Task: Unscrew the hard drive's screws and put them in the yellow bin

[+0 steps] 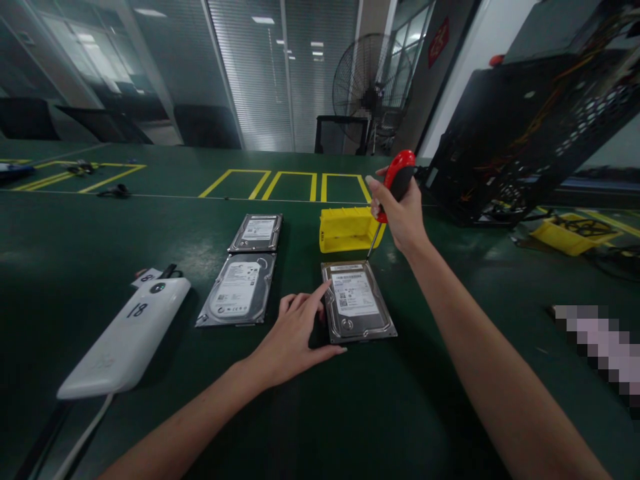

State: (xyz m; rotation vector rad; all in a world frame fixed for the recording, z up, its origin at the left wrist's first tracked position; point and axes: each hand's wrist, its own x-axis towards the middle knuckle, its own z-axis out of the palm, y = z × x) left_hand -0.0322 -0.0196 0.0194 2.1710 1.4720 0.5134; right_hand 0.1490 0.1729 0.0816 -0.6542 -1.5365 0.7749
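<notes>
A hard drive [367,320] lies label up on the green table in front of me. My left hand [303,333] rests at its left side, index finger on the drive's left edge and thumb stretched along the near edge; these fingers are spread. In my right hand [403,210] is a red and black screwdriver [400,175], its handle wrapped by the fingers. The shaft slants down and its tip meets the drive's far right corner. Directly behind the drive stands a small yellow bin [345,240]. Two more hard drives, one nearer [237,290] and one farther [257,230], lie to the left.
A white device marked 18 [130,333] with cables sits at the left. An open black computer case [500,147] stands at the right, near a second yellow bin [570,235]. Yellow tape outlines [290,175] mark the table's far part. A fan [370,93] stands beyond.
</notes>
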